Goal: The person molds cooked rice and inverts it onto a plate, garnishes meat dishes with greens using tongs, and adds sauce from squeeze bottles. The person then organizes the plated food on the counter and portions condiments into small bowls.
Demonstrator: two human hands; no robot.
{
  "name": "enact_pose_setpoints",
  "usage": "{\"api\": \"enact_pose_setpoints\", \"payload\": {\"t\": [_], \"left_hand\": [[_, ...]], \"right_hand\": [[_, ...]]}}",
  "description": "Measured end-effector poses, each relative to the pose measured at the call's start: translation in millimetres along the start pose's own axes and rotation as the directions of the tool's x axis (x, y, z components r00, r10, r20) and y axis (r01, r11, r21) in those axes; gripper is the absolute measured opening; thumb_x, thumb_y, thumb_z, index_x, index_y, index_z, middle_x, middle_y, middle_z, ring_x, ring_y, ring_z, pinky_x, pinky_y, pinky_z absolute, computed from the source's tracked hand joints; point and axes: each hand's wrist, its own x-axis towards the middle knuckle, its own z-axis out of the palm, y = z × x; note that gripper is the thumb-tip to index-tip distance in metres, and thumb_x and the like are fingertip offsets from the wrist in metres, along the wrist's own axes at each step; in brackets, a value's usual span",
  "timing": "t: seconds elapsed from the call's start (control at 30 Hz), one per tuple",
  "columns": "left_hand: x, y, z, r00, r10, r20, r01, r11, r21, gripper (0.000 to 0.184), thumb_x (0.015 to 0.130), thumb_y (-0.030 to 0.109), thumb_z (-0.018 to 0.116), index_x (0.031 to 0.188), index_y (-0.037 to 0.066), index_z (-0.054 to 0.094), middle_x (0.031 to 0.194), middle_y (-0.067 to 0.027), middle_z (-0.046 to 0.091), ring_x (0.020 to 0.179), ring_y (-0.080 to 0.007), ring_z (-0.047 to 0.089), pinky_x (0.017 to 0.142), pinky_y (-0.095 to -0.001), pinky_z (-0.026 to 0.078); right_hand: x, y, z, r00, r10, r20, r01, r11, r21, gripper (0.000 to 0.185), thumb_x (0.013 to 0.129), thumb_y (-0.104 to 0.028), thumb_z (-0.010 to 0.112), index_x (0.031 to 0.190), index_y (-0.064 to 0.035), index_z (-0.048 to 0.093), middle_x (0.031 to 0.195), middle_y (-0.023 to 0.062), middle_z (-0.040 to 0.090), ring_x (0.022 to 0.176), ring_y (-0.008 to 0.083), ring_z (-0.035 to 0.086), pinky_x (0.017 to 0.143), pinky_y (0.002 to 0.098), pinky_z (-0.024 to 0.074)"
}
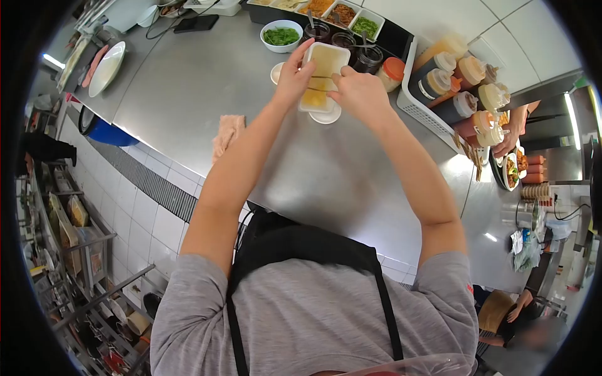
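A white rectangular tub with pale yellow contents is up in front of me over the steel counter, its lower part reaching down toward me. My left hand grips its left side, with the index finger stretched along the edge. On the opposite side, my right hand has its fingers curled in at the rim. Thin dark lines cross the middle of the tub between the hands; I cannot make out what they are. A small white dish shows just under the tub, and another white dish lies partly behind my left hand.
A bowl of chopped greens and dark jars with spoons stand behind. At right are a red-lidded jar and a white basket of sauce bottles. A cloth lies left. Another person's hand is by plated food.
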Motion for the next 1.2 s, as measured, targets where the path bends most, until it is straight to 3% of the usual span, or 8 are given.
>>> {"api": "enact_pose_setpoints", "payload": {"t": [0.07, 0.13, 0.23, 0.33, 0.53, 0.6, 0.9, 1.2], "left_hand": [[11, 3, -2, 0.998, -0.048, -0.028, 0.046, 0.997, -0.062, 0.046, 0.085, 0.009, 0.052, 0.129, 0.009, 0.042, 0.104, -0.0038, 0.057, 0.089, -0.0083, 0.052, 0.078, -0.0234, 0.043], [24, 1, -15, 0.994, -0.098, -0.051, 0.091, 0.989, -0.121, 0.045, 0.085, 0.010, 0.053, 0.129, 0.009, 0.043, 0.103, -0.0030, 0.058, 0.087, -0.0075, 0.052, 0.077, -0.0228, 0.043], [49, 11, -48, 0.998, -0.062, -0.027, 0.059, 0.993, -0.100, 0.044, 0.085, 0.012, 0.056, 0.128, 0.008, 0.045, 0.098, -0.0011, 0.060, 0.081, -0.0062, 0.053, 0.074, -0.0216, 0.044], [65, 19, -71, 0.995, 0.055, -0.081, -0.051, 0.997, 0.055, 0.042, 0.085, 0.012, 0.055, 0.126, 0.008, 0.046, 0.093, 0.0005, 0.060, 0.074, -0.0056, 0.053, 0.070, -0.0211, 0.044], [79, 14, -87, 0.992, 0.029, -0.126, 0.028, 0.905, 0.424, 0.046, 0.080, 0.020, 0.060, 0.125, 0.017, 0.050, 0.103, -0.0061, 0.058, 0.085, -0.0107, 0.055, 0.076, -0.0242, 0.044], [81, 8, -86, 0.938, 0.345, 0.024, -0.277, 0.708, 0.649, 0.044, 0.082, 0.017, 0.057, 0.126, 0.018, 0.049, 0.105, -0.0076, 0.057, 0.100, -0.0157, 0.052, 0.086, -0.0264, 0.041], [76, 10, -73, 0.915, 0.379, 0.139, -0.376, 0.671, 0.639, 0.049, 0.075, 0.018, 0.060, 0.123, 0.022, 0.052, 0.113, -0.0114, 0.053, 0.107, -0.0252, 0.048, 0.091, -0.0328, 0.039], [79, 9, -74, 0.906, 0.399, 0.141, -0.393, 0.671, 0.629, 0.049, 0.075, 0.016, 0.060, 0.123, 0.020, 0.051, 0.111, -0.0130, 0.053, 0.106, -0.0262, 0.047, 0.091, -0.0331, 0.039]], "right_hand": [[0, 2, 1, 0.998, 0.023, 0.053, -0.024, 0.999, 0.029, 0.034, 0.074, -0.032, 0.065, 0.096, -0.0062, 0.061, 0.083, 0.0087, 0.055, 0.071, 0.0253, 0.060, 0.059, 0.0381, 0.0489], [3, 0, -10, 0.987, 0.080, -0.139, -0.056, 0.984, 0.170, 0.036, 0.074, -0.035, 0.065, 0.096, -0.0061, 0.063, 0.081, 0.0091, 0.056, 0.072, 0.0256, 0.059, 0.061, 0.0374, 0.0477], [14, 6, -24, 0.960, 0.170, -0.225, -0.099, 0.951, 0.294, 0.040, 0.075, -0.039, 0.065, 0.098, -0.0067, 0.065, 0.076, 0.0095, 0.056, 0.071, 0.0256, 0.057, 0.063, 0.0363, 0.0459], [16, 13, -27, 0.959, 0.210, -0.192, -0.136, 0.931, 0.340, 0.043, 0.074, -0.043, 0.064, 0.098, -0.0071, 0.065, 0.077, 0.0107, 0.057, 0.071, 0.0271, 0.058, 0.063, 0.0373, 0.0458], [0, 18, 4, 0.946, 0.260, -0.193, -0.148, 0.878, 0.455, 0.041, 0.073, -0.040, 0.068, 0.095, -0.0059, 0.066, 0.073, 0.0115, 0.057, 0.068, 0.0264, 0.058, 0.060, 0.0364, 0.0453], [-7, 16, 4, 0.944, 0.280, -0.177, -0.177, 0.878, 0.444, 0.042, 0.073, -0.040, 0.067, 0.096, -0.0049, 0.065, 0.074, 0.0117, 0.058, 0.068, 0.0264, 0.058, 0.060, 0.0365, 0.0453], [-22, 10, 0, 0.928, 0.361, -0.094, -0.284, 0.847, 0.450, 0.043, 0.074, -0.038, 0.067, 0.097, -0.0024, 0.064, 0.078, 0.0122, 0.059, 0.068, 0.0266, 0.059, 0.063, 0.0371, 0.0466], [-27, 12, 8, 0.928, 0.365, -0.074, -0.298, 0.846, 0.442, 0.045, 0.073, -0.038, 0.067, 0.099, -0.0024, 0.063, 0.078, 0.0125, 0.059, 0.070, 0.0276, 0.059, 0.062, 0.0378, 0.0467]]}}
